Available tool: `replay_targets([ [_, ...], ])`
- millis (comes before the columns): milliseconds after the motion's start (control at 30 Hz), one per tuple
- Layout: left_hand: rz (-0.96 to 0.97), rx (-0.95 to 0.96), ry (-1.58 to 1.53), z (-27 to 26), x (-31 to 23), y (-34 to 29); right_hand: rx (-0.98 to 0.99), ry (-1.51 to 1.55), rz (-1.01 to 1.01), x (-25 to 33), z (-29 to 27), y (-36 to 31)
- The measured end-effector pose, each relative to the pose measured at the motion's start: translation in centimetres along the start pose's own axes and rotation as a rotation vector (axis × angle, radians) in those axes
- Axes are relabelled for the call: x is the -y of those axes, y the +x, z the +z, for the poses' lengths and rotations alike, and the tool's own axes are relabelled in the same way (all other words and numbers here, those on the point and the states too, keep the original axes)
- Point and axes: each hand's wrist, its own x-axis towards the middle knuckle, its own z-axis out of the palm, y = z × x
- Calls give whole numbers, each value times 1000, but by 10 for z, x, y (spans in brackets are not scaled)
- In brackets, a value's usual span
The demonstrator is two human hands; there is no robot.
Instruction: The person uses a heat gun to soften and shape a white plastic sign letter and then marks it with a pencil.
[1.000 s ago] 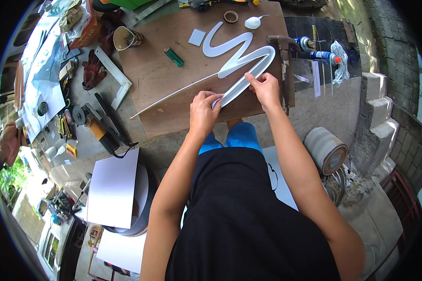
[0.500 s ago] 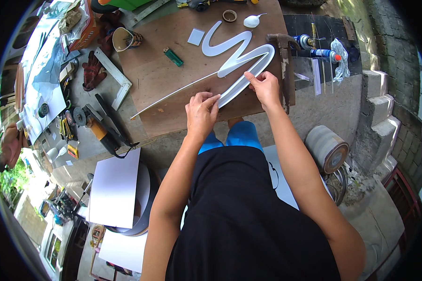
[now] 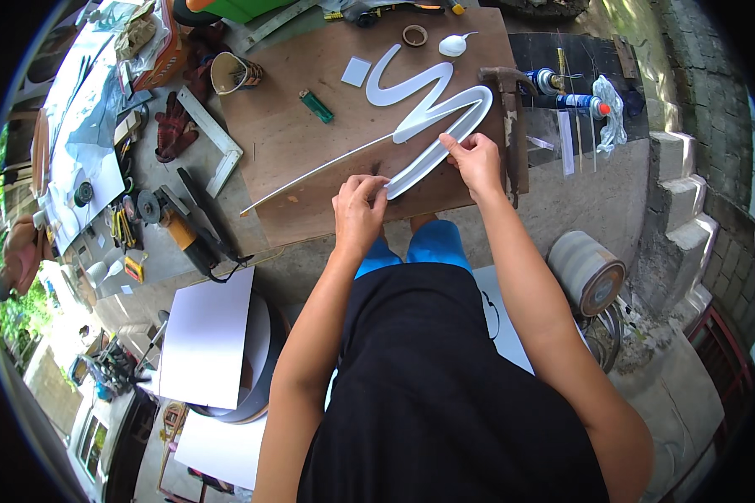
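Observation:
A white wavy, letter-like piece (image 3: 411,86) lies on the brown board, its near stroke edged by a thin raised wall. My left hand (image 3: 359,214) is closed in a pinch at the near tip of that stroke, fingertips against its edge. Farther up the same stroke, my right hand (image 3: 476,165) pinches the wall on the right side between thumb and fingers. From the piece's middle bend a long thin white strip (image 3: 319,173) runs out to the left, its end close to the board's left edge.
A hammer (image 3: 503,80) lies right of the piece. Around it are a green lighter (image 3: 316,106), a white squeeze bottle (image 3: 453,45), a tape roll (image 3: 414,35) and a cup (image 3: 228,75). An angle grinder (image 3: 184,239) and a metal square (image 3: 218,151) lie left; spray cans (image 3: 575,101) right.
The table and everything on it sit slightly lower and farther right in view. Both hands stay pinched on the same stroke, with the left fingertips a little nearer its tip.

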Motion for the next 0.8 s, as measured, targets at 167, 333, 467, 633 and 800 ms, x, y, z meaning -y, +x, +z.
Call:
replay_targets([
  [167, 62, 24, 98, -2, -4, 2, 2, 12, 6, 0, 0, 0],
  [333, 42, 39, 128, 0, -7, 4, -2, -4, -16, 1, -1, 0],
  [467, -72, -38, -13, 6, -4, 4, -8, -1, -9, 1, 0, 1],
  [633, -166, -18, -66, 8, 2, 4, -4, -6, -1, 6, -1, -2],
  [800, -218, -1, -134, 11, -4, 2, -4, -16, 5, 7, 0, -4],
])
